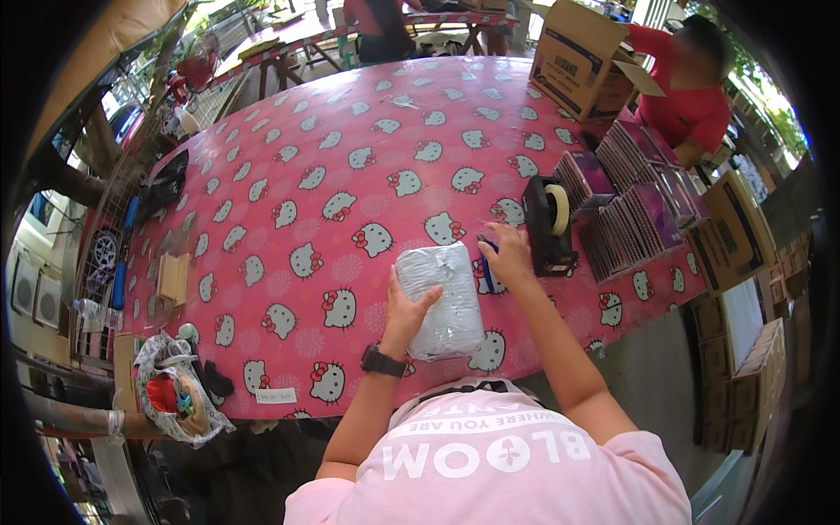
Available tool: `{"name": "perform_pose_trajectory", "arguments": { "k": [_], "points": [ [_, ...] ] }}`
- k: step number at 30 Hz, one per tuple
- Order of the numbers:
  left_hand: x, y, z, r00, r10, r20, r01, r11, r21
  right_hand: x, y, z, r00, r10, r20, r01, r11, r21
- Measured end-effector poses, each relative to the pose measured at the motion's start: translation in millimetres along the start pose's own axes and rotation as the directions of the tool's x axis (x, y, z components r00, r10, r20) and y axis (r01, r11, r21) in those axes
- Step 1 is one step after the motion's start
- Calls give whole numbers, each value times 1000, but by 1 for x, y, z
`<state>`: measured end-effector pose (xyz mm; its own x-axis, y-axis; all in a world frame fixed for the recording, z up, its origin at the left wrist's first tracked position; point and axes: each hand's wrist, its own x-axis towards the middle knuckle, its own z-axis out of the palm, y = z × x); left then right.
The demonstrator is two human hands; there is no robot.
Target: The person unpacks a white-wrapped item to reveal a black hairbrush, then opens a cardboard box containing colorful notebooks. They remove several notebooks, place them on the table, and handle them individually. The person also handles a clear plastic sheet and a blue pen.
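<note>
A white plastic-wrapped package, block-shaped with a wrinkled, shiny surface, lies on the table in front of me. My left hand grips its left side, with the thumb across the top. Just right of the package, my right hand has its fingers closed around the upper end of a slim blue tool. The tool's exact kind is partly hidden by the fingers. Beyond that hand stands a black tape dispenser carrying a roll of pale tape.
Stacks of thin purple cases and an open cardboard box occupy the right side, near a person in red. A clear plastic bag of items sits at the near-left corner. The pink patterned table extends far ahead.
</note>
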<state>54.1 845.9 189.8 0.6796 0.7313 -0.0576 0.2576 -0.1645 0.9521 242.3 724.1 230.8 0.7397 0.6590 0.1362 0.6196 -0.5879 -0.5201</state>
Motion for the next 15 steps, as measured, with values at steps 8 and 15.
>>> {"name": "perform_pose_trajectory", "arguments": {
  "k": [8, 15],
  "points": [
    [-6, 6, -2, 1000, 4, 15, -5, 1000, 22, -69, -28, 51, 969, 138, 204, -246, 612, 752],
    [-12, 12, -1, 999, 46, 20, -45, 998, -39, -71, -27, 41, 962, 123, 242, -269, 564, 781]
  ]
}}
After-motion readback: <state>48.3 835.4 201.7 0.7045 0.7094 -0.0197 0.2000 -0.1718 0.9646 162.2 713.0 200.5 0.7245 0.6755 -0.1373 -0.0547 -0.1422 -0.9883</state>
